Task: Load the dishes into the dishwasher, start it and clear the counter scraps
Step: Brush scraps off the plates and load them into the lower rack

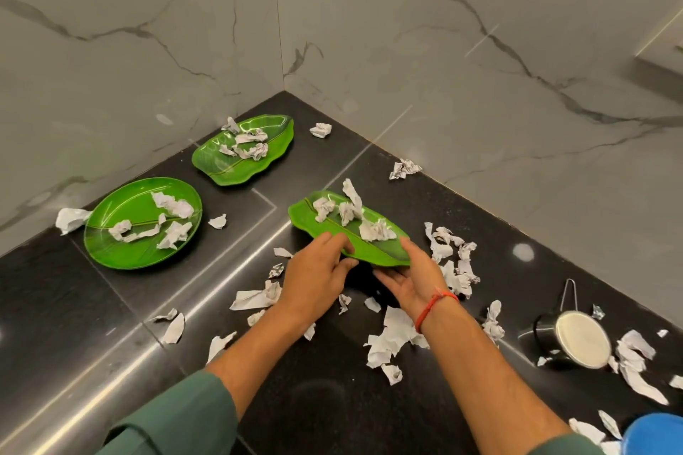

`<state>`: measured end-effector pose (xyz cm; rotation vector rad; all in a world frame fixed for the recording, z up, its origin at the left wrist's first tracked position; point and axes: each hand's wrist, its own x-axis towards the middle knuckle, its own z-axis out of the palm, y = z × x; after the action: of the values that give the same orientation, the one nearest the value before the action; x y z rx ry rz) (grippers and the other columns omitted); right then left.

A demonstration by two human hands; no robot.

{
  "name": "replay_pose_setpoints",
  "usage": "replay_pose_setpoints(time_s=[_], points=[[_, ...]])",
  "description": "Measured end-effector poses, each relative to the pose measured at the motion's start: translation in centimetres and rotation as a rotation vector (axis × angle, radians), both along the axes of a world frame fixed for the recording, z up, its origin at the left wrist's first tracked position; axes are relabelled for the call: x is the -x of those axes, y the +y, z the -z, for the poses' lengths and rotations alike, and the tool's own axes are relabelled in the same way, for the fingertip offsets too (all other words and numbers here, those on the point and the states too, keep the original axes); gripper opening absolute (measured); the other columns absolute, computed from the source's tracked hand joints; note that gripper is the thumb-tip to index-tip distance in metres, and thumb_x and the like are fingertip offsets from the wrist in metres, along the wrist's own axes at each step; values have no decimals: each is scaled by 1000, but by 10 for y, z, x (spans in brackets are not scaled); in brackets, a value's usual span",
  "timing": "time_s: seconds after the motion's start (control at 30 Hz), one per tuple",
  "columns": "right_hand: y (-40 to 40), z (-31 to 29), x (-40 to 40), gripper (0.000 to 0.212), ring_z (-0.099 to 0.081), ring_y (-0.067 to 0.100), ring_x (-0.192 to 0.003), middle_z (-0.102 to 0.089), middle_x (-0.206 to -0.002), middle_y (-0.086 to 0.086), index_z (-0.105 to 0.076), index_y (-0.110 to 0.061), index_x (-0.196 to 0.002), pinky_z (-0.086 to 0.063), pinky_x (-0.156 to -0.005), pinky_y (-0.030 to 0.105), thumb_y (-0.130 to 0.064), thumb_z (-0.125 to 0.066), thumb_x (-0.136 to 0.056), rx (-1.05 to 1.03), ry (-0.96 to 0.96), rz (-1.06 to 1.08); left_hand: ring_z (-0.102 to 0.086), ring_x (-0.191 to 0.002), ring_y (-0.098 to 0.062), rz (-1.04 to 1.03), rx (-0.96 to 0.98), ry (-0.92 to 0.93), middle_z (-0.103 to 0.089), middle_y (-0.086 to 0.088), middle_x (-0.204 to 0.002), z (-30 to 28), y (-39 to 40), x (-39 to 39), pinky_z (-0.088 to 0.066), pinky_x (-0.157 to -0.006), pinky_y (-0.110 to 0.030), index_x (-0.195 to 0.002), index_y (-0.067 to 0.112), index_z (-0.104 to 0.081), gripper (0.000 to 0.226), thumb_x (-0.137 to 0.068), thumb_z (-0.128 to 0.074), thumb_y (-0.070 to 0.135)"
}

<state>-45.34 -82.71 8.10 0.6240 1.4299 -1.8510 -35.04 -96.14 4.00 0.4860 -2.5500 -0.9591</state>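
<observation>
Three green leaf-shaped plates carry crumpled paper scraps on a black counter (111, 307). The nearest plate (329, 223) is lifted slightly at its near end. My left hand (318, 273) grips its near left edge, with fingers over the rim. My right hand (410, 281) holds its near right end, palm up beneath it. A round green plate (122, 240) lies at the left. Another long plate (221, 170) sits near the wall corner. Torn paper scraps (391, 340) are scattered over the counter around my hands.
A steel cup (576, 336) with a wire handle lies on its side at the right. A blue object (654, 434) shows at the bottom right corner. Marble walls close the counter at the back and right. More scraps (635, 358) lie beside the cup.
</observation>
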Motion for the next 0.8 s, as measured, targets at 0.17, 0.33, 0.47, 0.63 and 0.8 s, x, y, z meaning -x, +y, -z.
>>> replay_pose_setpoints(time_s=[0.17,0.33,0.47,0.63,0.8], points=[[7,2,-5,23,-69,28,-84,-70,-98,15,-63,-7,-116,-59,-48,33,0,-47,-101,-60,115,100,-55,-79,-9,23,-144,37,-52,11,-81,-10,11,-17,-51,-70,-37,-102,32,-65,16,-90,-71,25],[29,-20,-10,25,-71,28,-96,-71,-104,7,-66,-26,-105,-62,-61,40,-6,-49,-104,-140,433,85,-64,-86,-13,-99,-442,111,-64,12,-95,-25,21,-51,-53,-77,-22,-121,35,-64,33,-95,-68,15],[45,-41,-4,30,-70,6,-96,-74,-99,-12,-73,-32,-114,-58,-88,31,-10,-56,-101,-384,901,20,-64,-88,-11,-187,-572,118,-65,9,-101,-27,32,-80,-51,-72,-20,-116,43,-63,32,-98,-65,16],[57,-54,-10,31,-61,-15,-79,-68,-91,-27,-70,-25,-124,-50,-81,11,-9,-58,-100,-474,1111,82,-63,-90,-8,-208,-623,133,-62,11,-104,-41,44,-92,-50,-74,-22,-118,46,-61,32,-98,-64,21],[77,-56,-20,28,-62,-15,-80,-70,-96,-14,-70,-16,-126,-48,-80,12,-12,-58,-101,-445,1097,161,-61,-86,-3,-175,-643,203,-61,13,-104,-67,53,-95,-47,-73,-13,-120,45,-60,33,-99,-65,20]])
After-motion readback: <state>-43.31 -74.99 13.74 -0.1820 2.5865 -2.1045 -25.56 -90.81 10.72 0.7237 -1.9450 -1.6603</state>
